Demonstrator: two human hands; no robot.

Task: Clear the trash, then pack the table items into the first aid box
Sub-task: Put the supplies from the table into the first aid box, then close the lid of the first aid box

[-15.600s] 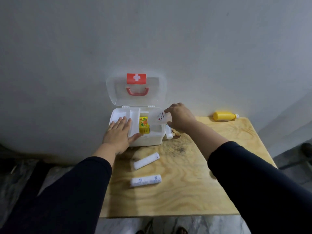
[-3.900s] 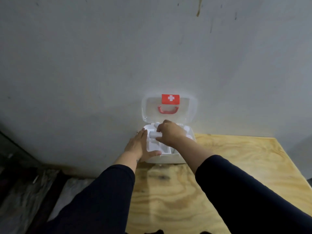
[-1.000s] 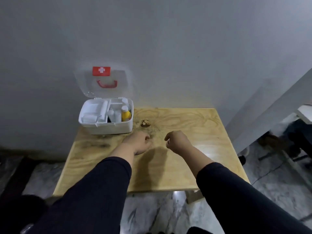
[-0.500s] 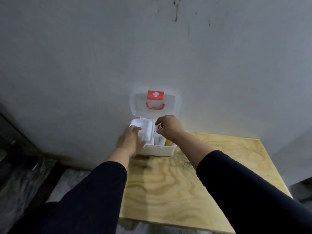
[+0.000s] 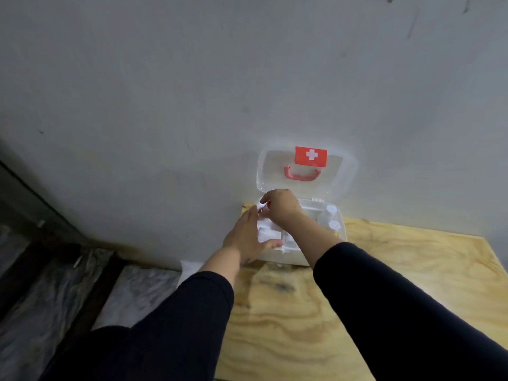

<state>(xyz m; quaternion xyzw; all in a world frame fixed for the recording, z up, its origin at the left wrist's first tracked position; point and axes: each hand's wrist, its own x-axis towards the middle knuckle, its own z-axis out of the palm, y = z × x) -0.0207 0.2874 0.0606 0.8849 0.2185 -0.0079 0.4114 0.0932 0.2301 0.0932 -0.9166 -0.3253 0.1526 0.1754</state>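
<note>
The white first aid box (image 5: 342,232) stands at the table's back left corner, its clear lid (image 5: 339,174) with a red cross label and red handle leaning on the wall. My left hand (image 5: 244,237) lies flat against the box's left side, fingers straight, thumb over the front rim. My right hand (image 5: 283,209) reaches into the left part of the box, fingertips pinched on a small white item (image 5: 262,213) with a red mark. Two white-capped bottles (image 5: 332,217) stand in the right compartment. My right forearm hides the middle of the box.
The plywood table (image 5: 384,284) stretches to the right and towards me. A grey wall rises directly behind the box. To the left, past the table's edge, lie a marbled floor (image 5: 137,292) and a dark strip.
Half a second ago my right hand was over the box's middle; it now sits further left, over the left compartment. My left hand has slid along the box's left side. The view has tilted left.
</note>
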